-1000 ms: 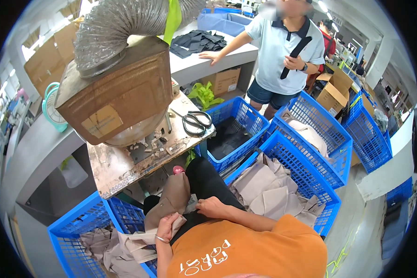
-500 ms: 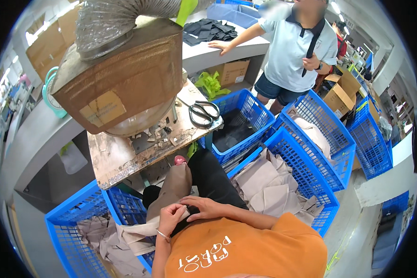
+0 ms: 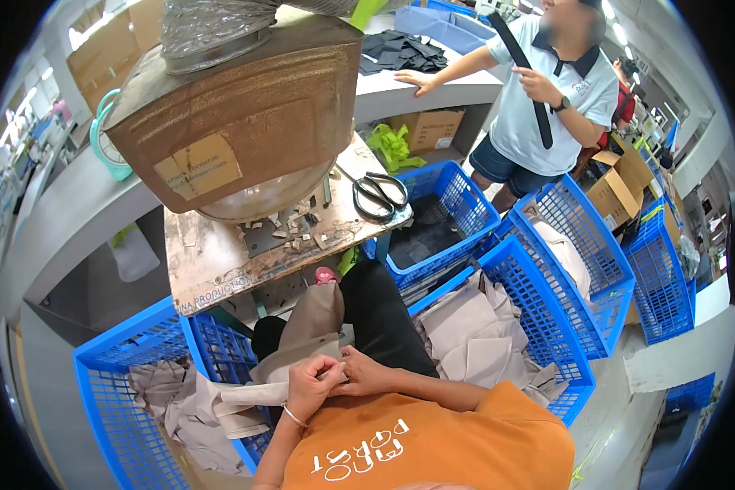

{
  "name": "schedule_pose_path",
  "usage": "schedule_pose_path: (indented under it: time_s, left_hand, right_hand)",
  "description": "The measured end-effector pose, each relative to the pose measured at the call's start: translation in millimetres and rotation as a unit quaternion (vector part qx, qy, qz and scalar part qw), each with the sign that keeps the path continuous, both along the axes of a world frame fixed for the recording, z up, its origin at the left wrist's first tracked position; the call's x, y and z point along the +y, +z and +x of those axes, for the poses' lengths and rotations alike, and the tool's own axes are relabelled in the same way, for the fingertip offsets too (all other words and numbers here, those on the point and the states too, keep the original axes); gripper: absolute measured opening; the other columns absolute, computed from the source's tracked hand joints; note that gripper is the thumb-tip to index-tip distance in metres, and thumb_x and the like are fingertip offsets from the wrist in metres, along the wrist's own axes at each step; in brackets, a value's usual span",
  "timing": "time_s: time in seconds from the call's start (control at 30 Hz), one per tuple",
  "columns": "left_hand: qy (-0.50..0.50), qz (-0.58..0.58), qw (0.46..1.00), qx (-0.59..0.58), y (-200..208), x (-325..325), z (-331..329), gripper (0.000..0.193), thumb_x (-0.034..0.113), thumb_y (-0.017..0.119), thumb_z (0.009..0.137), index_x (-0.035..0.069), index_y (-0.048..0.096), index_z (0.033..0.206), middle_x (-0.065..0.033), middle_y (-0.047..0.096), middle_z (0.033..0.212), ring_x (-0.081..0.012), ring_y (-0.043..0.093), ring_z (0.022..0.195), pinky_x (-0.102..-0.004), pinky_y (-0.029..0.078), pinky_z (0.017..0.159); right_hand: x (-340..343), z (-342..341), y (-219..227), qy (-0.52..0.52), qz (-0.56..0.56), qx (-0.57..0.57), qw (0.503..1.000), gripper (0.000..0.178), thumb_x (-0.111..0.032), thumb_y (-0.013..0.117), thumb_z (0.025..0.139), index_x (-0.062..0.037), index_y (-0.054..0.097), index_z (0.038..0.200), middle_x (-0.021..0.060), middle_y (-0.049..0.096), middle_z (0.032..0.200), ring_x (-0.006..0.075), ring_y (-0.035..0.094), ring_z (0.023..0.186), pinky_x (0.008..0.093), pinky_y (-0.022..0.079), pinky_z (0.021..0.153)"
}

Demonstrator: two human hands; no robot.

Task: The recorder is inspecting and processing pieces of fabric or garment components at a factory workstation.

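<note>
Both hands worked a beige fabric piece at the lap, low in the frame.

The left hand (image 3: 309, 387) and right hand (image 3: 366, 377) met, fingers apparently pinching the beige fabric piece (image 3: 298, 343) together; it trailed left into a blue basket (image 3: 114, 384) below the worn workbench (image 3: 212, 261).

An orange short-sleeved T-shirt (image 3: 433, 445) with white block lettering printed across the chest is worn by the person, and the forearms are left bare below the sleeves. A thin bracelet (image 3: 291, 416) is worn around the wrist of the left hand (image 3: 312, 385), while nothing is worn on the right hand (image 3: 366, 377) or its wrist. The legs are covered by black trousers (image 3: 380, 314), seen from above across the lap.
</note>
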State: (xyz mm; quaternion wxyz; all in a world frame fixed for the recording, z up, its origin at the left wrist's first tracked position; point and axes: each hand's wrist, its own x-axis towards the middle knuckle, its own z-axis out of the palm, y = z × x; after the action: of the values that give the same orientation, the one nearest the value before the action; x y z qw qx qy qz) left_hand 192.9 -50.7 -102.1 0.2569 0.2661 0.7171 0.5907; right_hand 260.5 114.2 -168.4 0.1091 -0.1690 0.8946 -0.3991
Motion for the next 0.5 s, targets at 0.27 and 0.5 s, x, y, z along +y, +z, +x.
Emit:
schedule_pose_path:
  time_s: [0.27,0.5]
  left_hand:
    - [0.016,-0.008,1.000,-0.008,-0.8,0.1,5.9,0.014,0.011,0.076,0.087,-0.001,0.072,0.083,0.0002,0.069,0.069,-0.0021,0.057,0.066,-0.0212,0.046,0.058]
    - [0.013,-0.009,1.000,0.004,-7.2,-3.2,10.5,0.014,0.011,0.076,0.088,-0.002,0.072,0.083,-0.0010,0.070,0.070,-0.0026,0.058,0.065,-0.0211,0.046,0.057]
  right_hand:
    - [-0.8,5.7,-10.8,0.006,0.014,0.052,0.999,0.028,-0.039,0.065,0.094,-0.0153,0.070,0.107,0.0091,0.068,0.095,0.0278,0.058,0.094,0.0449,0.034,0.098]
    - [-3.1,9.3,-22.3,0.026,0.008,0.037,0.999,0.024,-0.034,0.065,0.093,-0.0149,0.067,0.108,0.0088,0.067,0.093,0.0285,0.055,0.095,0.0432,0.036,0.095]
